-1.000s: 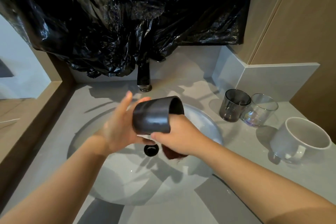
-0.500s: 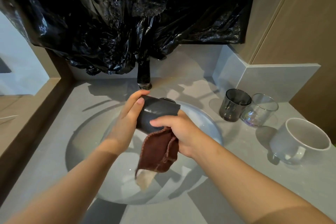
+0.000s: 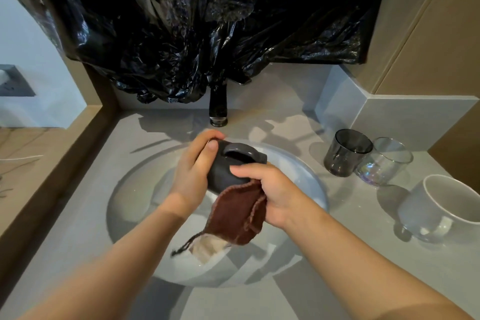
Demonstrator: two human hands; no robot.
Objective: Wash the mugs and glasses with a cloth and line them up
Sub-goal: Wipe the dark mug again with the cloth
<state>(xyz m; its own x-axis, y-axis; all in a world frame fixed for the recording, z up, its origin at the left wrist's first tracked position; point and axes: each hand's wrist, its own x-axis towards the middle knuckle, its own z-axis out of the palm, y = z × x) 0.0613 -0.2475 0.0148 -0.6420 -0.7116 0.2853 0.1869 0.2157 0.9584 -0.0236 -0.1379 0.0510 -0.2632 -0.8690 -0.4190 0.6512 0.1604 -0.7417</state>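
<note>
Over the sink (image 3: pixel 306 171), the right hand (image 3: pixel 281 197) has its fingers (image 3: pixel 242 170) pinching a cloth (image 3: pixel 239 218) against a dark mug (image 3: pixel 226 173); the left hand (image 3: pixel 192 176) fingers (image 3: pixel 207 156) curl round its base. Farther right on the desk (image 3: pixel 78 228): white mug (image 3: pixel 441 205), clear glass (image 3: pixel 384 161), grey glass (image 3: pixel 346 153)

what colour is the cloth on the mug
The cloth is dark reddish brown with a pale lower end, seen in the head view.

Both hands wipe dark mug (image 3: pixel 228 169) with cloth (image 3: pixel 239 215).
</note>
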